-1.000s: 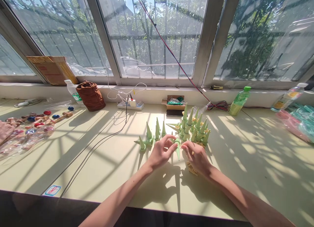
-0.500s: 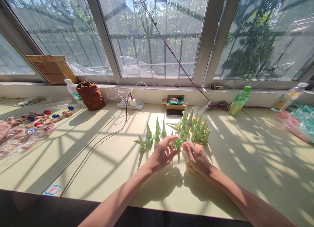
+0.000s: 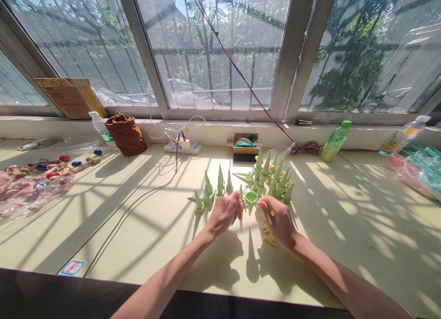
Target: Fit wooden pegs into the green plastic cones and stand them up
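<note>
My left hand (image 3: 225, 213) has its fingers curled, thumb against the index finger; what lies inside, if anything, is hidden. Just past its fingertips a pale green cone (image 3: 241, 196) points upward. Between my hands a green hollow cone (image 3: 251, 198) shows its round opening towards me, its tip down, with a separate shadow below on the table. Whether my right fingertips touch its rim I cannot tell. My right hand (image 3: 277, 218) is closed, and yellow bits (image 3: 272, 213) show between its fingers. Several yellow pieces (image 3: 269, 238) lie beneath it. Behind stands a cluster of green cones (image 3: 266, 165).
More green cones (image 3: 208, 185) stand at left. An open carton (image 3: 245, 146), a power strip (image 3: 184, 146), a brown bag (image 3: 126, 134) and a green bottle (image 3: 336, 142) line the back. Black cables (image 3: 151, 186) cross the table. Wooden toys with coloured balls (image 3: 76, 163) lie far left.
My left hand has let go of the hollow green cone and drawn left, its fingers now curled. The cone's opening has turned more towards me. My right hand has barely moved.
</note>
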`<action>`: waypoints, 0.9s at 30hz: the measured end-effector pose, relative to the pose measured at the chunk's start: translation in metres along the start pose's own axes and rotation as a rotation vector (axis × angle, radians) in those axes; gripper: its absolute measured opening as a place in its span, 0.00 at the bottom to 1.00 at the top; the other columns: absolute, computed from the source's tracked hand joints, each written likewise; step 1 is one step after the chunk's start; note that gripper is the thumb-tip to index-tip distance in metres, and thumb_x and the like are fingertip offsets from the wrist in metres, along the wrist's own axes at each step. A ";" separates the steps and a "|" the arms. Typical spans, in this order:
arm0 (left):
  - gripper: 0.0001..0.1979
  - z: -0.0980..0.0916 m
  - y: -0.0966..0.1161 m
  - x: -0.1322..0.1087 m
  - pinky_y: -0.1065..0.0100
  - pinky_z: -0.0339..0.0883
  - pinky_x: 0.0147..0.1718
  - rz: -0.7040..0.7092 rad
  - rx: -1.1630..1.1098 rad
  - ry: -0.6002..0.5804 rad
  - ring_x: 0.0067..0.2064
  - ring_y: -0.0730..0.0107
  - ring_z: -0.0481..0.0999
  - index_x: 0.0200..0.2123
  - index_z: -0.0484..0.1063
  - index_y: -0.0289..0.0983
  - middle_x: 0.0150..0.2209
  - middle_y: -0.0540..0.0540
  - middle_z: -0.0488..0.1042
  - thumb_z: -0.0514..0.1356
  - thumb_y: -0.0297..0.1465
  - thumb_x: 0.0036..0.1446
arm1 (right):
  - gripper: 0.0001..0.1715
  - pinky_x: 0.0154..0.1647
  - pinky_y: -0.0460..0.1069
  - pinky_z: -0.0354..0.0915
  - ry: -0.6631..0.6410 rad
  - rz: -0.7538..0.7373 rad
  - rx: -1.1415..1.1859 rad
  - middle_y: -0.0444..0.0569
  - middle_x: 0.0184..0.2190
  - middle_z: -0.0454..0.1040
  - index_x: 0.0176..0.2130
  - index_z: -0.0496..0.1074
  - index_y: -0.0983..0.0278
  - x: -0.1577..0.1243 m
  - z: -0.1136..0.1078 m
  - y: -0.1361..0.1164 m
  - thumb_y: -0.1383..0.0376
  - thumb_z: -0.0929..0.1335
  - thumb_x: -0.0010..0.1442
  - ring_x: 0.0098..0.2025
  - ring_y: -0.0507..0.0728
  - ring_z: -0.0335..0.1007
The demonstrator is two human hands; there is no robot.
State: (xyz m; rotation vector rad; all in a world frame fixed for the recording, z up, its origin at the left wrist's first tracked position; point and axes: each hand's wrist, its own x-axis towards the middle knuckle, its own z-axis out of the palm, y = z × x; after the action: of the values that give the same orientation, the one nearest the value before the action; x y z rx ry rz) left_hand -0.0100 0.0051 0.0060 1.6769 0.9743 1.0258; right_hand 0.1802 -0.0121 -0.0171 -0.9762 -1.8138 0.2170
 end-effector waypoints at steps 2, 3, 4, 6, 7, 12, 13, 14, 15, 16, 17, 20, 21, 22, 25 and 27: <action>0.37 0.000 0.000 0.001 0.76 0.51 0.13 -0.128 -0.082 -0.087 0.13 0.79 0.61 0.19 0.69 0.33 0.15 0.47 0.69 0.44 0.56 0.64 | 0.16 0.27 0.45 0.57 -0.038 -0.036 0.016 0.42 0.24 0.63 0.32 0.65 0.62 0.000 0.000 -0.001 0.62 0.59 0.72 0.24 0.50 0.59; 0.38 0.000 0.000 0.002 0.75 0.50 0.12 -0.180 -0.109 -0.129 0.12 0.79 0.60 0.18 0.69 0.32 0.14 0.46 0.69 0.44 0.57 0.63 | 0.16 0.28 0.44 0.58 -0.053 -0.053 0.024 0.42 0.25 0.64 0.32 0.65 0.62 0.000 0.000 -0.001 0.62 0.59 0.72 0.25 0.50 0.59; 0.38 0.001 0.000 0.002 0.75 0.49 0.11 -0.217 -0.131 -0.166 0.11 0.79 0.60 0.18 0.69 0.32 0.15 0.45 0.70 0.44 0.58 0.62 | 0.15 0.28 0.44 0.58 -0.061 -0.064 0.029 0.42 0.25 0.65 0.33 0.65 0.62 -0.001 0.001 -0.002 0.62 0.59 0.72 0.25 0.50 0.60; 0.39 0.000 0.001 0.002 0.75 0.49 0.11 -0.256 -0.169 -0.210 0.12 0.79 0.61 0.19 0.71 0.32 0.17 0.43 0.73 0.45 0.59 0.62 | 0.16 0.28 0.44 0.57 -0.068 -0.072 0.033 0.42 0.25 0.65 0.33 0.65 0.62 -0.001 0.001 -0.001 0.62 0.59 0.72 0.25 0.50 0.60; 0.38 0.000 0.001 0.002 0.75 0.50 0.11 -0.263 -0.186 -0.218 0.12 0.79 0.62 0.20 0.72 0.31 0.18 0.43 0.74 0.45 0.58 0.62 | 0.16 0.27 0.44 0.57 -0.069 -0.069 0.035 0.42 0.25 0.65 0.33 0.65 0.62 -0.002 0.001 -0.001 0.62 0.59 0.72 0.24 0.50 0.60; 0.34 -0.003 0.000 0.000 0.76 0.53 0.12 -0.238 -0.240 -0.274 0.15 0.78 0.66 0.26 0.73 0.30 0.23 0.43 0.76 0.49 0.55 0.63 | 0.18 0.25 0.44 0.55 -0.058 -0.033 0.066 0.41 0.22 0.63 0.30 0.63 0.62 -0.003 0.002 0.002 0.62 0.58 0.72 0.22 0.50 0.57; 0.32 -0.004 0.000 -0.001 0.76 0.53 0.12 -0.228 -0.248 -0.282 0.15 0.78 0.66 0.27 0.73 0.31 0.24 0.44 0.76 0.50 0.54 0.63 | 0.18 0.24 0.44 0.54 -0.056 -0.027 0.069 0.40 0.22 0.62 0.30 0.62 0.62 -0.003 0.002 0.002 0.62 0.58 0.72 0.22 0.49 0.56; 0.30 -0.005 0.000 -0.001 0.76 0.54 0.13 -0.217 -0.251 -0.290 0.16 0.78 0.66 0.28 0.72 0.31 0.24 0.45 0.75 0.50 0.53 0.64 | 0.18 0.24 0.44 0.54 -0.055 -0.024 0.072 0.40 0.22 0.62 0.29 0.62 0.62 -0.002 0.002 0.002 0.62 0.58 0.72 0.22 0.49 0.56; 0.28 -0.005 0.000 -0.001 0.76 0.54 0.13 -0.201 -0.245 -0.299 0.16 0.78 0.66 0.29 0.71 0.32 0.23 0.46 0.74 0.51 0.52 0.64 | 0.19 0.24 0.44 0.53 -0.056 -0.022 0.073 0.40 0.21 0.61 0.29 0.61 0.62 -0.002 0.002 0.002 0.62 0.58 0.72 0.21 0.49 0.55; 0.27 -0.006 0.000 -0.001 0.76 0.55 0.14 -0.188 -0.234 -0.315 0.16 0.78 0.66 0.30 0.71 0.33 0.22 0.48 0.72 0.52 0.51 0.64 | 0.19 0.23 0.44 0.53 -0.061 -0.020 0.074 0.40 0.21 0.60 0.28 0.61 0.62 -0.002 0.001 0.002 0.62 0.58 0.72 0.21 0.49 0.55; 0.25 -0.006 0.000 -0.001 0.76 0.55 0.15 -0.177 -0.220 -0.322 0.16 0.78 0.66 0.32 0.70 0.33 0.20 0.50 0.70 0.53 0.51 0.64 | 0.19 0.23 0.44 0.53 -0.066 -0.018 0.075 0.39 0.21 0.60 0.28 0.60 0.62 -0.001 0.001 0.002 0.62 0.58 0.72 0.21 0.49 0.54; 0.20 -0.006 0.001 -0.001 0.76 0.56 0.15 -0.157 -0.178 -0.306 0.17 0.77 0.66 0.40 0.68 0.35 0.19 0.55 0.66 0.58 0.48 0.61 | 0.18 0.23 0.44 0.53 -0.073 -0.003 0.068 0.39 0.20 0.57 0.28 0.58 0.61 -0.001 0.001 0.002 0.64 0.58 0.72 0.20 0.49 0.53; 0.20 -0.006 0.001 0.000 0.76 0.57 0.15 -0.148 -0.166 -0.299 0.17 0.77 0.66 0.42 0.67 0.35 0.21 0.54 0.68 0.59 0.48 0.60 | 0.18 0.23 0.44 0.53 -0.072 0.001 0.065 0.38 0.20 0.57 0.28 0.57 0.61 -0.001 0.001 0.003 0.64 0.57 0.72 0.20 0.49 0.53; 0.21 -0.006 0.001 0.000 0.76 0.58 0.15 -0.135 -0.151 -0.294 0.18 0.78 0.66 0.44 0.67 0.36 0.24 0.53 0.70 0.60 0.47 0.60 | 0.18 0.23 0.44 0.53 -0.072 0.003 0.064 0.38 0.20 0.56 0.28 0.56 0.61 -0.001 0.001 0.003 0.64 0.57 0.71 0.20 0.49 0.53; 0.20 -0.005 0.000 -0.001 0.74 0.63 0.17 -0.059 -0.065 -0.276 0.21 0.78 0.69 0.48 0.66 0.35 0.34 0.48 0.74 0.61 0.44 0.60 | 0.18 0.23 0.44 0.52 -0.084 0.014 0.068 0.38 0.20 0.56 0.28 0.54 0.60 -0.001 0.001 0.005 0.65 0.57 0.71 0.20 0.49 0.52; 0.19 -0.005 -0.001 -0.002 0.72 0.68 0.21 0.020 0.033 -0.237 0.24 0.77 0.71 0.49 0.67 0.35 0.38 0.46 0.74 0.61 0.40 0.60 | 0.18 0.23 0.44 0.52 -0.089 0.022 0.068 0.38 0.20 0.55 0.27 0.53 0.60 -0.001 0.001 0.005 0.65 0.57 0.71 0.20 0.49 0.52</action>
State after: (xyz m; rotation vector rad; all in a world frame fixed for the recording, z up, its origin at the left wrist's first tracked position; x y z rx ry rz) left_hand -0.0156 0.0048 0.0055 1.7919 0.8242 0.8051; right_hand 0.1826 -0.0090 -0.0210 -0.9522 -1.8649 0.3390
